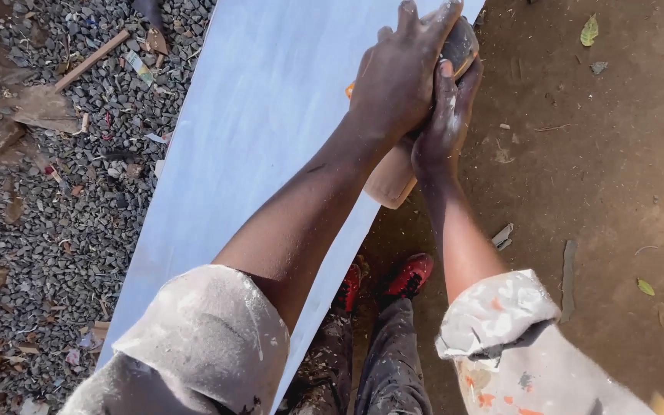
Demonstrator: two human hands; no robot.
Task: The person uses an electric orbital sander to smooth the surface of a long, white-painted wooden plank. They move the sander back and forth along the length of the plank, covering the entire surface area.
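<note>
- Paint-spattered sleeves [209, 338] sit closest to the lens, rolled above your elbows, so both forearms are bare and free to move
- Your left hand [401, 77] lies on top of a sanding block [391, 178], fingers curled down over its far end; that looks like the hand supplying downward pressure
- Your right hand [446, 115] wraps the block's right side, thumb up against the left hand, closed firmly on it; this one likely steers
- Both hands are closed on the same block, neither loose nor spread
- The block, tan with a darker rounded top end [459, 42], sits right at the right-hand edge of a long pale blue-white board [255, 138], its near end overhanging the edge, which suggests the rim is what you are working on
- The board runs away from you at a slant, its surface bare to the left of your arms, so there is open room that way along its length
- To the right, past the edge, bare brown earth [616, 169] with a few leaves gives your right elbow space
- Grey gravel [48, 200] strewn with wood scraps lies beyond the board's left edge
- Your red shoes [409, 275] stand close under the board's right edge, just below the block
</note>
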